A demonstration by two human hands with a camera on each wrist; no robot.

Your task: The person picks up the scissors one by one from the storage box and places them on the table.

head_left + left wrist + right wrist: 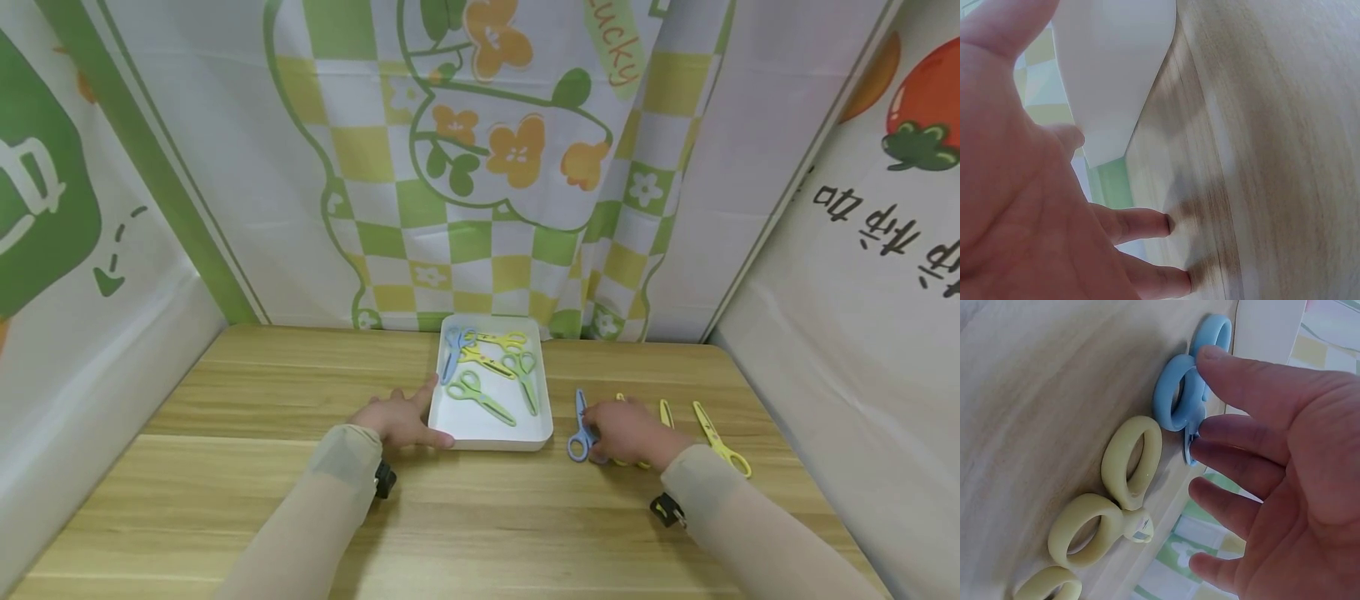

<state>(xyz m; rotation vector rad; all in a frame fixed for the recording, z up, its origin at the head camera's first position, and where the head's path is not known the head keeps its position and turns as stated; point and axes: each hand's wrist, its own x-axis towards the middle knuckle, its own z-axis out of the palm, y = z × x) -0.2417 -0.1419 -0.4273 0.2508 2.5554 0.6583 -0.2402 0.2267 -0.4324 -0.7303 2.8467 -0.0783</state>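
Beige sleeves extend from the lower edge of the head view, a black wrist unit fitted at the left cuff. Left hand, left of centre: released, fingers spread, positioned against the left side of a white tray, thumb at its lower-left corner. The tray rests on the wood-grain surface at centre and contains blue scissors at upper left, two yellow scissors and two green scissors. Right hand, right of centre: thumb and foremost fingers located at a loose pair of blue-handled scissors; whether they grip it cannot be determined. This pair lies right of the tray. Three loose yellow-handled scissors continue the row rightward, two partly covered by the hand. A checkered curtain hangs at upper centre.
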